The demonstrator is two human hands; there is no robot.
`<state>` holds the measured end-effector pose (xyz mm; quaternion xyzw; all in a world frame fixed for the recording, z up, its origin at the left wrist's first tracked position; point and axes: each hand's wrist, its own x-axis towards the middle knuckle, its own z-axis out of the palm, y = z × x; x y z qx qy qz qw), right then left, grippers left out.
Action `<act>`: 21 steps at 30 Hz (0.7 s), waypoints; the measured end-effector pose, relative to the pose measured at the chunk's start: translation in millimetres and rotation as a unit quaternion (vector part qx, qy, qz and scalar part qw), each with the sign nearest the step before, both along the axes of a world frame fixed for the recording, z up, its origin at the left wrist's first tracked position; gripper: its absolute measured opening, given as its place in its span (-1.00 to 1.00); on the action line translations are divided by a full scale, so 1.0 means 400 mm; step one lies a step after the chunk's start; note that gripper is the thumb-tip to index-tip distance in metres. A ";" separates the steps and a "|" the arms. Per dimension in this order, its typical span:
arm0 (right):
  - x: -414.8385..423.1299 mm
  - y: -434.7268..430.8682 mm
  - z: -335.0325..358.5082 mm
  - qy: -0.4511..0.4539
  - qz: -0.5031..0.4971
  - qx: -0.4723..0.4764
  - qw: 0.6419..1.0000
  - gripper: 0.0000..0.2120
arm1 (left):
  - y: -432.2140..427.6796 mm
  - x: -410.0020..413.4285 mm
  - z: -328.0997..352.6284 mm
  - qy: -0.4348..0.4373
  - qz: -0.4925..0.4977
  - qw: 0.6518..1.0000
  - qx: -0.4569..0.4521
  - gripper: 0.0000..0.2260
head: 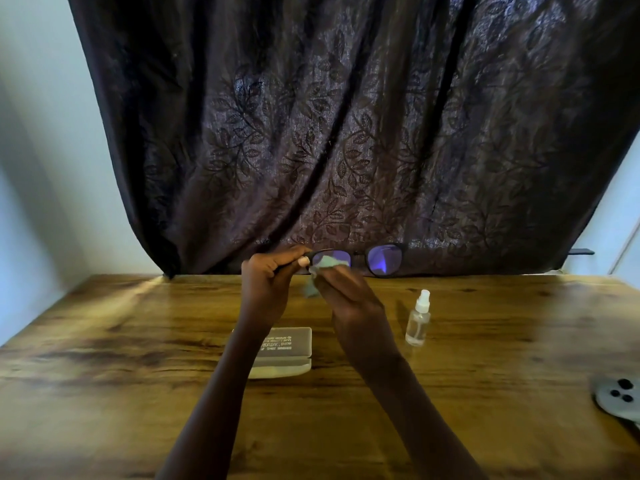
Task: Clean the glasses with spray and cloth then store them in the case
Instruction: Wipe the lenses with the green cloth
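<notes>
Ideally, while the left hand (272,275) grips one end of the glasses (385,260), held up above the table (138,341), the right hand (348,294), pinching the cloth (310,289) on the adjacent lens, rubs gently in small circles.

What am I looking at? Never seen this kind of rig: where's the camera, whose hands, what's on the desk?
There is no robot here: a person works bare-handed. The single picture comes from a wide-angle camera worn on their head, looking forward and down, so the arms reach in from the bottom edge.

The left hand grips the dark-framed glasses by one end, raised above the wooden table. The right hand pinches a pale green cloth against one lens.

On the table are a clear spray bottle, standing upright, and the open glasses case. A grey object at the right edge is cut off, so I cannot identify it. A dark leaf-patterned curtain hangs behind.
</notes>
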<state>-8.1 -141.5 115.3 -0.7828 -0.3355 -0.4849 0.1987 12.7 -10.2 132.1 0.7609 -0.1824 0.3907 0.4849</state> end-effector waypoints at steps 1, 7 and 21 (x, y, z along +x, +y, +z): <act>-0.001 -0.011 -0.014 0.006 0.002 -0.004 1.000 -0.74 | 0.004 -0.001 -0.003 0.001 0.008 1.000 -0.002 -0.73; 0.025 -0.042 0.035 -0.005 -0.027 0.078 0.997 -0.77 | 0.001 -0.008 0.004 -0.001 0.018 1.000 0.006 -0.72; 0.024 -0.040 0.015 -0.005 -0.015 0.060 0.998 -0.80 | 0.007 -0.004 -0.005 -0.004 0.030 0.999 0.008 -0.77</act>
